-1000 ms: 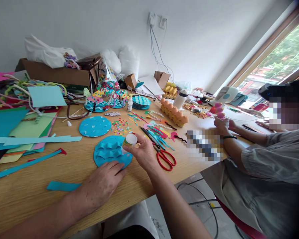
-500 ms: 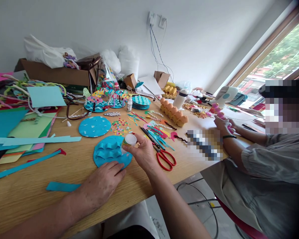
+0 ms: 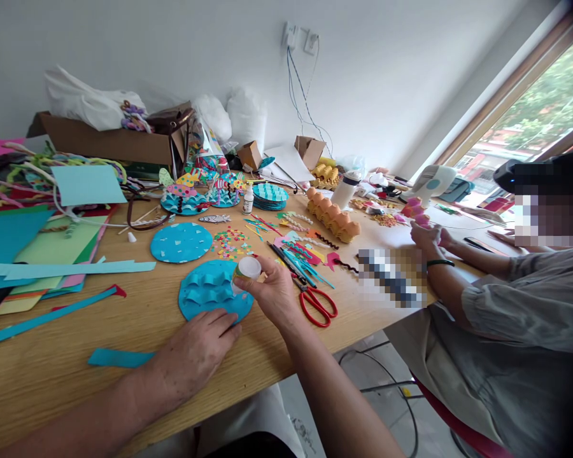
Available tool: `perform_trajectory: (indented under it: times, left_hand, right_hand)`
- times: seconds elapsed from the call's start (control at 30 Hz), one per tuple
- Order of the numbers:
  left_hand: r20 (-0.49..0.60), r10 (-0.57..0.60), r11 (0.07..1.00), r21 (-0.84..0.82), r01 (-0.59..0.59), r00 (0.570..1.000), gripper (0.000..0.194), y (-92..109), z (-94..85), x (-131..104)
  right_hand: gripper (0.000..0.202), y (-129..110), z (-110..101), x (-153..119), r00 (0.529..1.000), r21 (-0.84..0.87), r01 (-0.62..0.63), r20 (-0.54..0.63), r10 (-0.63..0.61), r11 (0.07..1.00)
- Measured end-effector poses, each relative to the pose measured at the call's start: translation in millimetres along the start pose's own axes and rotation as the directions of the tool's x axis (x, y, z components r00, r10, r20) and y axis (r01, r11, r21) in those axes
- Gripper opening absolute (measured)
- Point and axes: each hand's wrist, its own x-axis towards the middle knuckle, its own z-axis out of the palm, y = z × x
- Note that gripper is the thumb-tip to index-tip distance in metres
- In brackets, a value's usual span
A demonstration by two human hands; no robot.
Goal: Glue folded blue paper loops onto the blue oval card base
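Observation:
A blue paper disc [image 3: 191,306] with wavy blue paper strips [image 3: 205,294] standing on it lies before me. My left hand [image 3: 209,346] rests on its near edge, fingers laid flat. My right hand [image 3: 274,291] is closed round a white glue bottle [image 3: 249,268], tipped with its round base up over the disc's right side. The bottle's nozzle is hidden. Just beyond lies another blue disc [image 3: 181,242] dotted with pale paper bits. A small white cap [image 3: 132,237] stands to its left. A loose blue strip [image 3: 119,357] lies left of my left hand.
Red-handled scissors [image 3: 319,306] and several pens [image 3: 289,261] lie right of my right hand. Confetti [image 3: 232,243], a second glue bottle [image 3: 248,199] and an egg carton [image 3: 334,216] are farther back. Coloured paper [image 3: 28,254] covers the left. A co-worker [image 3: 530,299] sits at right, holding pink pieces.
My hands, the glue bottle and the disc stay in place. The co-worker's head and hands have shifted slightly.

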Motion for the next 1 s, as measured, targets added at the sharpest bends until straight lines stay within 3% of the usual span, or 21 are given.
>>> perform_trajectory:
  times: [1.0]
  left_hand:
    - [-0.003,0.032,0.999,0.013,-0.032,0.999,0.034,-1.9,-4.0,1.9]
  right_hand:
    - [0.016,-0.8,1.3,2.3,1.000,-0.083,0.016,-0.020,-0.017,0.996]
